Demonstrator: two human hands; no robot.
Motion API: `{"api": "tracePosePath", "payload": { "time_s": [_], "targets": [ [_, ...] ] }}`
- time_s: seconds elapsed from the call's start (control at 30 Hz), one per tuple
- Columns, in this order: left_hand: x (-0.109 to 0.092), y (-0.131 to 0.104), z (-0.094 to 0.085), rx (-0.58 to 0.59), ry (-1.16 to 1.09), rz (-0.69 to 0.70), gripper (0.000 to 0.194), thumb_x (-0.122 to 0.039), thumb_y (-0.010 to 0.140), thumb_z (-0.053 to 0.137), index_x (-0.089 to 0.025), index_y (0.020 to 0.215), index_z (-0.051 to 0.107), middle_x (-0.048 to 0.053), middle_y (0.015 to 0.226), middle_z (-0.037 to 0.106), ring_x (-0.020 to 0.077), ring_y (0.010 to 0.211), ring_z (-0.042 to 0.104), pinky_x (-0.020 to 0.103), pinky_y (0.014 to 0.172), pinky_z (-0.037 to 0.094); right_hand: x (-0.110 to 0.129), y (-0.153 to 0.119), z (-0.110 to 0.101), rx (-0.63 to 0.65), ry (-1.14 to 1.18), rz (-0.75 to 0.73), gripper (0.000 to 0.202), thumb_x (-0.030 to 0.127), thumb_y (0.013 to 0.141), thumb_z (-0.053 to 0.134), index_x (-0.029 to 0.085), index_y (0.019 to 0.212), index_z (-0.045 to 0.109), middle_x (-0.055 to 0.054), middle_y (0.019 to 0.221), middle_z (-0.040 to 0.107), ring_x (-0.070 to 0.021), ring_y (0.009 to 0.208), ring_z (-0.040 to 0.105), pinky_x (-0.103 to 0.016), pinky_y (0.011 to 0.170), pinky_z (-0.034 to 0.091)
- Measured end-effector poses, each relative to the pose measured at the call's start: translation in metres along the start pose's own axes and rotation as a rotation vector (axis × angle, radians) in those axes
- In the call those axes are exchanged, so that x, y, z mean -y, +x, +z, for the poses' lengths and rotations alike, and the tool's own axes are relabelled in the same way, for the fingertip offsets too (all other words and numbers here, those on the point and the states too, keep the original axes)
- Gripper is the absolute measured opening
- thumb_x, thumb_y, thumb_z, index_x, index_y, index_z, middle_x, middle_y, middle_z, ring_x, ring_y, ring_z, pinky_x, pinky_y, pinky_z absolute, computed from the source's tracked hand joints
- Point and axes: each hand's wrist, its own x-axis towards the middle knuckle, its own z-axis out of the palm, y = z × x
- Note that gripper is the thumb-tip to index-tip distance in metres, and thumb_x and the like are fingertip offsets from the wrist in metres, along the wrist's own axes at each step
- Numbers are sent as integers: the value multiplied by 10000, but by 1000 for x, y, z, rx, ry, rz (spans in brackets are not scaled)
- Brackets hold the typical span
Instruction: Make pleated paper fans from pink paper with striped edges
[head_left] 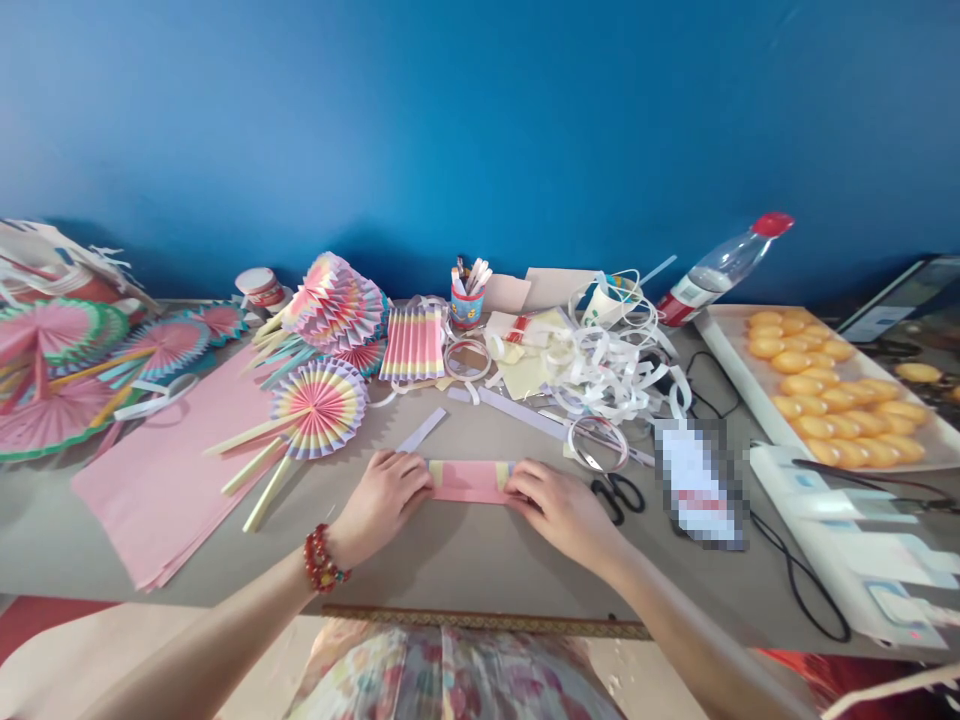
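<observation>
A pink paper strip (469,482), folded narrow with yellow and lilac bands toward its ends, lies across the table in front of me. My left hand (386,492) is closed on its left end, fingers along the top edge, a red bead bracelet on the wrist. At the right end, my right hand (553,505) grips the strip the same way; both thumbs are partly hidden. Black-handled scissors (619,495) lie just right of my right hand. Beyond my left hand is a lilac paper strip (422,430). A pleated paper piece (412,343) stands farther back.
Left are a round paper fan (319,408), pink sheets (161,450) and more fans (161,345). Behind are a pen cup (468,305), curled white strips (607,370) and a tape roll (598,445). Right are a leaning bottle (720,270), a tray (720,335) of yellow pieces and a power strip (832,540).
</observation>
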Motion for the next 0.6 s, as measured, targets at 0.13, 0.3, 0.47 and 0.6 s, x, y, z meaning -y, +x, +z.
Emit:
{"api": "tracePosePath", "payload": {
  "time_s": [0.13, 0.3, 0.47, 0.6],
  "targets": [
    [-1, 3, -7, 11, 47, 7, 182, -303, 981, 449, -200, 951, 596, 58, 1003, 626, 215, 912, 565, 373, 842, 393, -2, 9, -5, -19, -45, -21, 363, 184, 844, 654, 236, 1192, 563, -85, 1191, 589, -271, 1114, 550, -403, 931, 454],
    [2, 6, -13, 7, 84, 32, 279, -315, 944, 509, -221, 1205, 543, 92, 1203, 587, 263, 1087, 527, 419, 935, 391, -6, 20, -11, 107, -21, -11, 424, 183, 769, 716, 222, 1159, 554, -88, 1141, 580, -277, 1088, 554, -381, 885, 477],
    [2, 12, -17, 48, 47, 47, 402, -301, 913, 551, -219, 1299, 473, 104, 1229, 583, 276, 1122, 515, 429, 970, 378, -4, 23, -12, 87, 9, -13, 279, 153, 740, 708, 215, 956, 542, -71, 1073, 589, -255, 1025, 572, -341, 822, 470],
    [1, 17, -17, 99, 12, 89, 231, -264, 904, 557, -201, 1126, 549, 74, 1062, 641, 250, 1018, 562, 418, 948, 371, -1, 17, -10, 112, 111, 41, 268, 117, 778, 642, 233, 990, 527, -23, 941, 644, -202, 854, 627, -292, 723, 459]
  ]
}}
